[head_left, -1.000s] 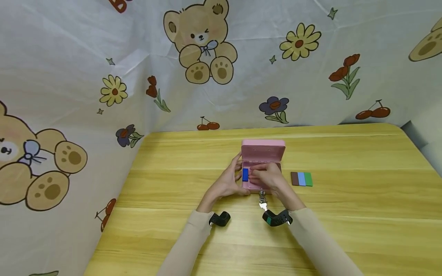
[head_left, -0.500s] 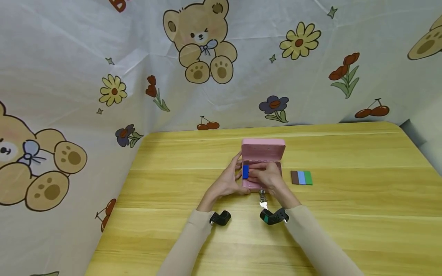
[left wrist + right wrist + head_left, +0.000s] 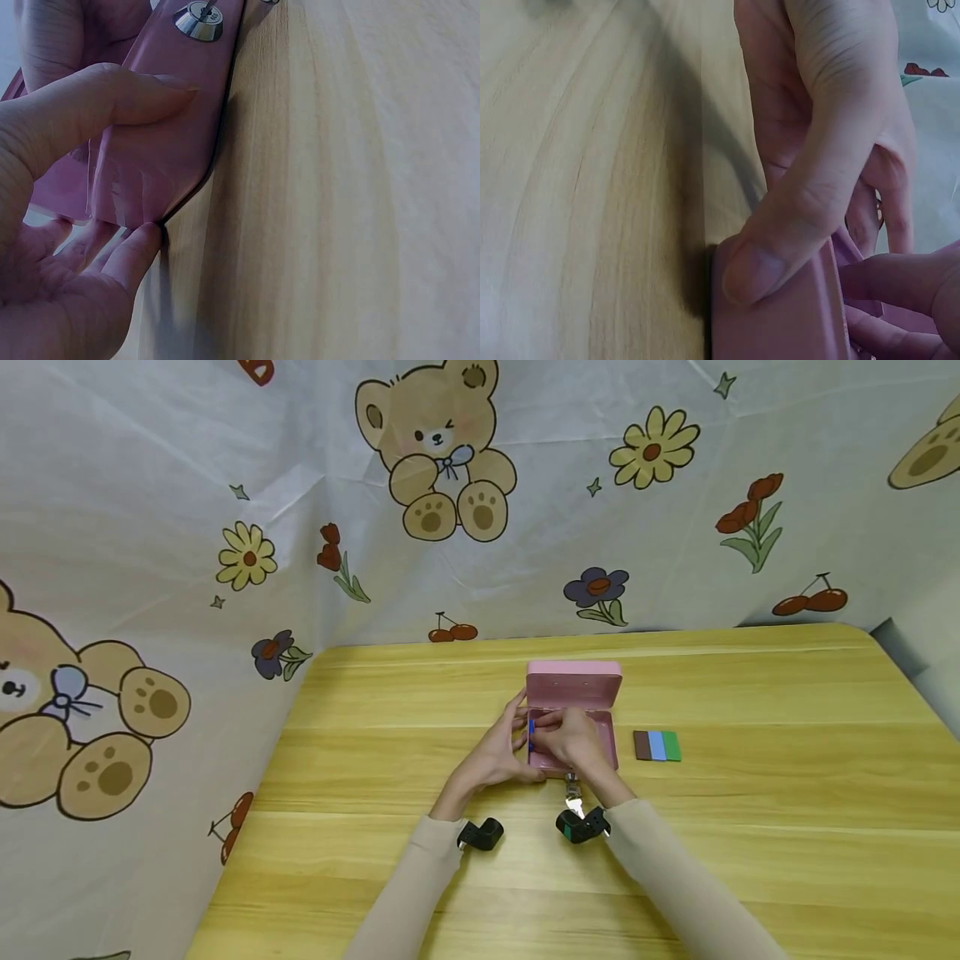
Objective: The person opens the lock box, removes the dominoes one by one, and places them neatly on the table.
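Observation:
A small pink metal cash box (image 3: 609, 752) stands with its lid (image 3: 573, 685) raised. My left hand (image 3: 497, 752) grips its front left corner, thumb (image 3: 142, 97) on the front face and fingers against the left side. My right hand (image 3: 572, 742) reaches inside, fingertips at the left inner wall. There they pinch a blue block (image 3: 532, 735), of which only a thin strip shows. In the right wrist view, the fingers of my right hand (image 3: 900, 292) lie inside the box, beyond the thumb of my left hand (image 3: 817, 172). Neither wrist view shows the block.
Keys (image 3: 574, 802) hang from the lock (image 3: 199, 19) at the box front. Right of the box, brown (image 3: 641, 745), light blue (image 3: 657, 745) and green (image 3: 671, 746) flat pieces lie side by side on the wooden table (image 3: 787, 760). Behind hangs a printed cloth (image 3: 555, 543).
My right hand has moved left inside the box onto the blue block, which went from plainly visible to a thin strip by the left wall. My left hand has stayed put.

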{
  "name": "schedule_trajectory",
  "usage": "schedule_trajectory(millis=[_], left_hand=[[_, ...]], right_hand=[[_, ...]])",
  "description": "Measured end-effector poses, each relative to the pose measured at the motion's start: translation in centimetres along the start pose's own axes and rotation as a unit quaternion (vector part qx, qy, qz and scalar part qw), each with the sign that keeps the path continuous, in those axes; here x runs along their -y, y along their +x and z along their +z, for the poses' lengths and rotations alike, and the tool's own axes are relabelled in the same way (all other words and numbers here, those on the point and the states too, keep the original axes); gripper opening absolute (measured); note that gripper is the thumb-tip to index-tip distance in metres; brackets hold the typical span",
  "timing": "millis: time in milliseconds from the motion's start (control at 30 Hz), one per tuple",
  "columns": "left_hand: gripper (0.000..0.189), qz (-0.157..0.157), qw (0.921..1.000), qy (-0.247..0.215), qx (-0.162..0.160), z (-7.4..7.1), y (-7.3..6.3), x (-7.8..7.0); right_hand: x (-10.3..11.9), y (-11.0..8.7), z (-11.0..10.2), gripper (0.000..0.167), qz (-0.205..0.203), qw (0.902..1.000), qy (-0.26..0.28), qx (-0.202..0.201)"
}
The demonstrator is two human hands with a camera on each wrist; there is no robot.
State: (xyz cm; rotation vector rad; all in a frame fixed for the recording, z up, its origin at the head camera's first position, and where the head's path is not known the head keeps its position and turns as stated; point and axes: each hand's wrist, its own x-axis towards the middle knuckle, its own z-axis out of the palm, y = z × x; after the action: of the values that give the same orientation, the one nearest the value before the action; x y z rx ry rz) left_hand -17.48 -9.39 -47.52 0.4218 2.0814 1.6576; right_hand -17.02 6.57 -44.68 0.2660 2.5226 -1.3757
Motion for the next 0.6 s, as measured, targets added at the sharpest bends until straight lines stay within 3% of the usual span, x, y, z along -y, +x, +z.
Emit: schedule_trajectory(millis=[367,467,600], left_hand=[[0.138,0.015,0.9999,0.001,0.0,0.1,0.2,0.0],[0.138,0.017,0.9998,0.0,0.001,0.2,0.1,0.0],[0.141,0.014,0.9999,-0.002,-0.001,0.4,0.1,0.1]], right_hand=[[-0.4,-0.3,-0.8,0.027,-0.013,0.9994,0.032,-0.006],[-0.7,-0.8,-1.4,0.029,-0.018,0.9963,0.084,0.01],[-1.5,-2.3,-3.3,0.035,-0.029,0.9846,0.168,0.038]])
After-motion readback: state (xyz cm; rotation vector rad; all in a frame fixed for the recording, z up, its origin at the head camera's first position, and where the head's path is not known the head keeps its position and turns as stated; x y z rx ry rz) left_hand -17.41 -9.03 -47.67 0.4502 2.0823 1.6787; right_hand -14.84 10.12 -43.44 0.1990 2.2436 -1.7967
